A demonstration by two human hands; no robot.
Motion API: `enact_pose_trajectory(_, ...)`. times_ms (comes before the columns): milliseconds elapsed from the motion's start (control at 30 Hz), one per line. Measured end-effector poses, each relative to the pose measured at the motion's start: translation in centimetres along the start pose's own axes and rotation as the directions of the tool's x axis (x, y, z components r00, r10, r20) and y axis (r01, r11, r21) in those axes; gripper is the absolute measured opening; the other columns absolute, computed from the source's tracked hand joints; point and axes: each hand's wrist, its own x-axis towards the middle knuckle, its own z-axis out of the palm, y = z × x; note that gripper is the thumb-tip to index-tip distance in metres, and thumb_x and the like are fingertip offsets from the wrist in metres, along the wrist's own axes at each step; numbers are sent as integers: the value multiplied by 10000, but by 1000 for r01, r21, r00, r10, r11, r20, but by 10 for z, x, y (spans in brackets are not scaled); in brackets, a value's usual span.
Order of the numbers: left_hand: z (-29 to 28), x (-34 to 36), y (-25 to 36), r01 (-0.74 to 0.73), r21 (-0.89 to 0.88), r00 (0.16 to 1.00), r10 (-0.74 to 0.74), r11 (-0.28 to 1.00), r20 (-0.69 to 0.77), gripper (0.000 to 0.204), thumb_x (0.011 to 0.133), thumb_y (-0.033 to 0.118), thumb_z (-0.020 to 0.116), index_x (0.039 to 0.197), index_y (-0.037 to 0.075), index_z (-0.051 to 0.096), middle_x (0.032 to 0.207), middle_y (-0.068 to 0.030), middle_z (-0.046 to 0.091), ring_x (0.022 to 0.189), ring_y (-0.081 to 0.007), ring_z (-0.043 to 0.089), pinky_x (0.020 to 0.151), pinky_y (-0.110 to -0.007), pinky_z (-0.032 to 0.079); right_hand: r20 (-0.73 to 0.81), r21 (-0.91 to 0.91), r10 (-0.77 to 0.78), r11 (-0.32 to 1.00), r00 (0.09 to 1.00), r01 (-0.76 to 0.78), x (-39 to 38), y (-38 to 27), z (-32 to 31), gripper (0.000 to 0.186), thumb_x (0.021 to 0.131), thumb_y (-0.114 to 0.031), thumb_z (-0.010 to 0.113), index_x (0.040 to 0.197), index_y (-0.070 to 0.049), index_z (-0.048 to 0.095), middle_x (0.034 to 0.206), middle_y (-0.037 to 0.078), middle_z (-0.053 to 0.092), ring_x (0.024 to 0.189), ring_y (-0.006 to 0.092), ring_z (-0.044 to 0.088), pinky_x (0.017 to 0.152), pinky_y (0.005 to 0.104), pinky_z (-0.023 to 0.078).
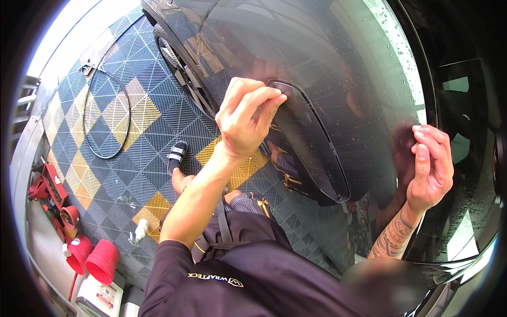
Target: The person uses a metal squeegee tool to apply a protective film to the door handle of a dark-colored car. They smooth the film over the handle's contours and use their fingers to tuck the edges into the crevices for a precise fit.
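Observation:
Before me is the dark, glossy side panel of a car (pixel 364 105), dotted with water drops. A long, rounded outline with a dark rim, like a door handle (pixel 338 171), runs along it. At this outline's upper end my left hand (pixel 245 113) is closed in a pinch, thumb against forefinger. Farther right, by the window edge, my right hand (pixel 433 169) is also closed, its thumb drawn up to the bent fingers. Whatever either pinch holds, if anything, is too thin or clear to make out. Both hands are mirrored in the paint.
The car's wheel (pixel 182 68) is at the upper left, and dark window glass (pixel 465 153) lies to the right. A black hose (pixel 129 113) loops over the patterned floor tiles (pixel 153 137). Red buckets (pixel 103 261) and a white bottle-like object (pixel 141 230) stand at the lower left.

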Motion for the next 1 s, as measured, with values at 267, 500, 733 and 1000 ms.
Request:
enact_pose_trajectory(267,2,-2,-7,-87,53,993,91,995,-70,233,691,31,803,887,-19,686,784,-81,611,688,-212,581,603,-303,466,-45,11,47,999,998,-47,1,-3,3,117,833,22,590,924,62,652,936,166,647,862,228,610,735,285,494)
enact_pose_trajectory(500,4,1,-10,-122,37,987,125,992,-96,294,629,11,817,888,-4,680,741,-68,604,663,-223,574,584,-304,475,-42,-2,47,999,998,-48,2,-4,2,120,831,18,585,919,63,653,932,171,648,862,231,612,726,286,496)
enact_pose_trajectory(733,4,1,-10,-121,45,985,125,992,-115,287,603,-13,813,863,-9,693,736,-70,614,659,-217,576,581,-290,478,-48,14,33,999,998,-32,2,-2,3,125,853,11,569,927,71,650,953,181,639,843,216,605,653,242,495)
enact_pose_trajectory(1000,0,7,-17,-198,74,975,204,977,-86,273,586,-18,816,830,-4,693,734,-65,605,663,-219,579,574,-293,488,-46,36,49,998,998,-47,1,-2,1,143,869,-10,563,945,73,651,979,198,626,820,195,597,607,227,487)
